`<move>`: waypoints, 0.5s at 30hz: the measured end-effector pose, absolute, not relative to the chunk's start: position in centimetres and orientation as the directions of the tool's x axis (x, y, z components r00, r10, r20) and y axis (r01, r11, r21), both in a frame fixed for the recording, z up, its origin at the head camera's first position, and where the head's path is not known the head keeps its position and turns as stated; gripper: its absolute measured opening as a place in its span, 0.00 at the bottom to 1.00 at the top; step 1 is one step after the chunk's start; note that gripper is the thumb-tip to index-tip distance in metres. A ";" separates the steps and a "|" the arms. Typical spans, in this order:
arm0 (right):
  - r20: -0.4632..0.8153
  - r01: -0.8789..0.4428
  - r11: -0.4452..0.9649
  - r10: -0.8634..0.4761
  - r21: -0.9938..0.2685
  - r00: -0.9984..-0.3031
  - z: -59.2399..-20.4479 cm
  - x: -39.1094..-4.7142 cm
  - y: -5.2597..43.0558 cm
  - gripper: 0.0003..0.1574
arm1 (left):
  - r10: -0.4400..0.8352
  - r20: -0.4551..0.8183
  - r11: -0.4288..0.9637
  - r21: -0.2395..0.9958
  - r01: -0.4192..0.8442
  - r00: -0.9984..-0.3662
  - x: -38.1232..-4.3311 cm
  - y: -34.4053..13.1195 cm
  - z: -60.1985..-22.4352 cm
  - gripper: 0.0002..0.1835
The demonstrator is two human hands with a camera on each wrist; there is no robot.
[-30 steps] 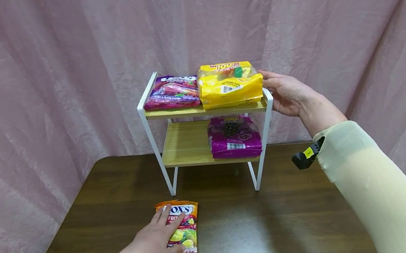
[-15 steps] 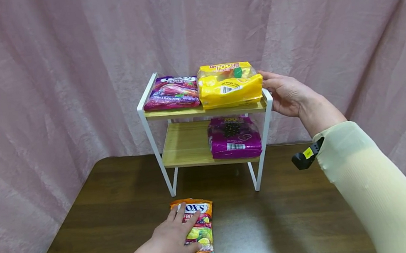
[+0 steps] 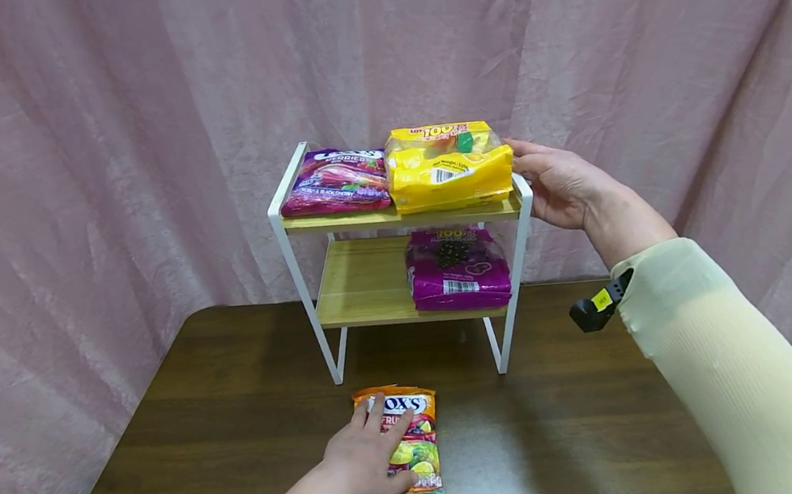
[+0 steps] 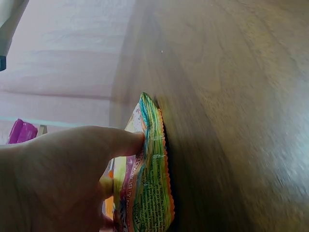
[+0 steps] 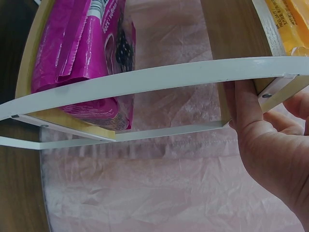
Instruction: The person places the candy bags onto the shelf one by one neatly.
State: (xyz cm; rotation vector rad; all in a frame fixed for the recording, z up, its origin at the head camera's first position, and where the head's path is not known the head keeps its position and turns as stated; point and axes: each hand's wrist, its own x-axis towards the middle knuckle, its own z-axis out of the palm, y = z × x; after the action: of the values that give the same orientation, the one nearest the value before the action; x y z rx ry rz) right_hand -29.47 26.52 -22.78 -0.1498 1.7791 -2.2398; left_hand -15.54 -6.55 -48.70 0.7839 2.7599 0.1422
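My left hand (image 3: 366, 466) lies with spread fingers on an orange-topped bag of Fox's fruit candy (image 3: 422, 448), flat on the table in front of the rack. In the left wrist view, the thumb touches the edge of the candy bag (image 4: 149, 188). My right hand (image 3: 565, 187) holds the upper right end of a two-tier shelf rack (image 3: 359, 284) with white legs and wooden boards. The right wrist view shows a thumb under the top board and other fingers (image 5: 287, 123) beyond its edge, partly hidden.
On the top board sit a purple berries candy bag (image 3: 337, 184) and, right of it, a yellow bag (image 3: 450, 180). A magenta bag (image 3: 460, 280) stands at the right of the lower board. A pink curtain (image 3: 135, 146) hangs behind the brown table (image 3: 237, 395).
My left hand has slid the candy bag rightward along the table, to in front of the rack's middle. The right hand and the rack have stayed in place.
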 end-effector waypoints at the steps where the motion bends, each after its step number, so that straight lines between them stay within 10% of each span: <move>1: -0.090 0.151 -0.206 -0.277 -0.967 -0.957 -22.8 -29.5 26.5 0.43 | 0.527 -0.227 0.850 0.156 0.504 -0.819 -15.5 -6.4 -48.7 0.47; 15: -0.092 0.151 -0.204 -0.271 -0.967 -0.958 -22.8 -29.4 26.6 0.44 | 0.525 -0.228 0.851 0.115 0.513 -0.820 -15.7 -4.7 -48.7 0.47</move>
State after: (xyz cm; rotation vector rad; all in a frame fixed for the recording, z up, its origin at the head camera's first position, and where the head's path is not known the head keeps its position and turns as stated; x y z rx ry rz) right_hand -29.44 26.62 -22.82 -0.1415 1.7836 -2.2418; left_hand -15.66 -4.71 -48.71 0.7927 2.7760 0.0700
